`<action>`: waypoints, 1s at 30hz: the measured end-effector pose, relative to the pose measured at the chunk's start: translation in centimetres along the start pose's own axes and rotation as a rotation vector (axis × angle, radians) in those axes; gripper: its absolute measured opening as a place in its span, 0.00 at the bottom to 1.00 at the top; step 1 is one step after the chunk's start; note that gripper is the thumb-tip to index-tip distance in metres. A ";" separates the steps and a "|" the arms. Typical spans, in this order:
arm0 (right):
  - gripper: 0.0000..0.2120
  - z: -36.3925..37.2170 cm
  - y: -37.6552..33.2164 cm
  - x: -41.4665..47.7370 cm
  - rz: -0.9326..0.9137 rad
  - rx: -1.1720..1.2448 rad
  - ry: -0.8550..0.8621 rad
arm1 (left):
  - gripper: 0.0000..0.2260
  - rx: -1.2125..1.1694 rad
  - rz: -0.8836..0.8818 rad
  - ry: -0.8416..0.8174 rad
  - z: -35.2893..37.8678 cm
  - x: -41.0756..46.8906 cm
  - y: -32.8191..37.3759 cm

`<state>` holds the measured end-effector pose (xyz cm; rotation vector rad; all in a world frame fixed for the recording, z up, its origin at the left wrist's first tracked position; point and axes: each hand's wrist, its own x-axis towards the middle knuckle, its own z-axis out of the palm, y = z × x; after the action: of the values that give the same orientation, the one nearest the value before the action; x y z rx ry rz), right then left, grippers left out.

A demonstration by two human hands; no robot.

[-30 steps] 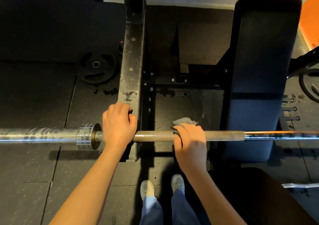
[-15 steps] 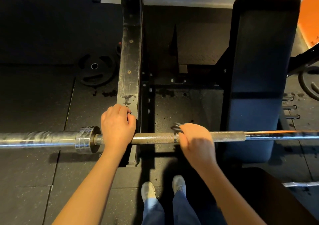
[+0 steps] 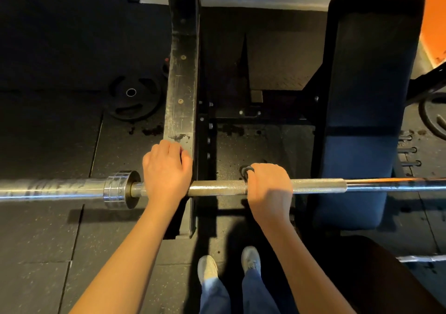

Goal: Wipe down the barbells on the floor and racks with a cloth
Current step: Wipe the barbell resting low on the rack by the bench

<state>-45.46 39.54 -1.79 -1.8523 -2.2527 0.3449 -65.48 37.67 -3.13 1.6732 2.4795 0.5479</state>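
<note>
Bracing the barbell (image 3: pixel 217 187) looks to be the job of the left grip (image 3: pixel 166 171). It lies over the shaft just right of the collar (image 3: pixel 120 189), fingers curled down the far side and closed round the steel, probably so the bar cannot roll in its rest. The bar runs left to right across the view, raised above the floor (image 3: pixel 48 241) and crossing the scuffed rack upright (image 3: pixel 182 84), which sits just right of that hand.

The right grip (image 3: pixel 269 186) is closed over the knurled section, between the upright and the padded bench (image 3: pixel 362 120). The cloth (image 3: pixel 247 170) is trapped under its palm against the bar. Only a small dark fold shows at the hand's far left edge; the rest is hidden. Wrapping the cloth round the shaft this way lets one stroke clean the whole circumference.

I judge this to be mid-wipe on the racked bar. The smooth stretch to the right and the sleeve to the left look unreached. A weight plate (image 3: pixel 134 99) lies on the floor, far left.
</note>
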 end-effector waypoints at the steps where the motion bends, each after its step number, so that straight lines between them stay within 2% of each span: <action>1: 0.16 0.3 -1.0 0.0 0.056 -0.005 -0.028 | 0.09 0.000 -0.001 0.015 -0.1 0.3 0.1; 3: 0.09 1.1 -3.4 -0.8 0.042 -0.019 -0.065 | 0.13 0.007 -0.010 0.026 -0.3 1.0 0.3; 4: 0.06 1.2 -4.4 -1.5 -0.046 0.052 -0.032 | 0.14 0.012 -0.010 0.024 -0.4 1.5 0.4; 7: 0.08 0.8 -2.3 -1.6 -0.321 0.191 0.073 | 0.17 0.014 -0.019 0.029 -0.9 2.3 0.9; 8: 0.08 0.3 -0.5 -1.0 -0.301 0.163 0.097 | 0.18 0.006 -0.030 0.033 -0.9 2.6 1.1; 10: 0.10 -1.4 2.2 -0.3 -0.140 0.092 0.104 | 0.19 0.011 -0.051 0.037 -0.8 3.2 1.3; 12: 0.10 -1.8 1.5 -0.7 0.054 0.098 0.042 | 0.19 0.039 -0.059 0.037 -0.6 3.5 1.4; 13: 0.08 -1.4 -0.3 -0.8 0.079 0.104 0.049 | 0.19 0.050 -0.061 0.039 -0.5 3.7 1.4; 15: 0.03 1.0 -4.0 -0.5 -0.080 0.141 0.153 | 0.18 0.068 -0.065 0.043 -0.3 4.1 1.4; 16: 0.02 1.8 -5.5 -0.3 -0.177 0.166 0.147 | 0.18 0.075 -0.068 0.050 -0.2 4.3 1.4; 19: 0.10 2.3 -4.7 0.4 -0.384 0.111 0.024 | 0.17 0.059 -0.070 0.052 -0.1 4.6 1.4; 22: 0.11 0.7 0.0 -0.6 -0.298 -0.015 0.049 | 0.16 0.037 -0.064 0.039 -0.1 4.8 1.3; 26: 0.12 1.2 1.4 -0.5 -0.146 0.034 0.144 | 0.16 0.006 -0.032 0.007 0.1 4.8 0.3; 30: 0.14 1.8 0.7 0.1 -0.072 0.064 0.172 | 0.12 -0.092 0.154 -0.079 -0.1 3.3 -2.3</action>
<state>-45.34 39.69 -3.75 -1.6947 -2.1607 0.2333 -68.83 39.95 -3.43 1.8227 2.2494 0.5890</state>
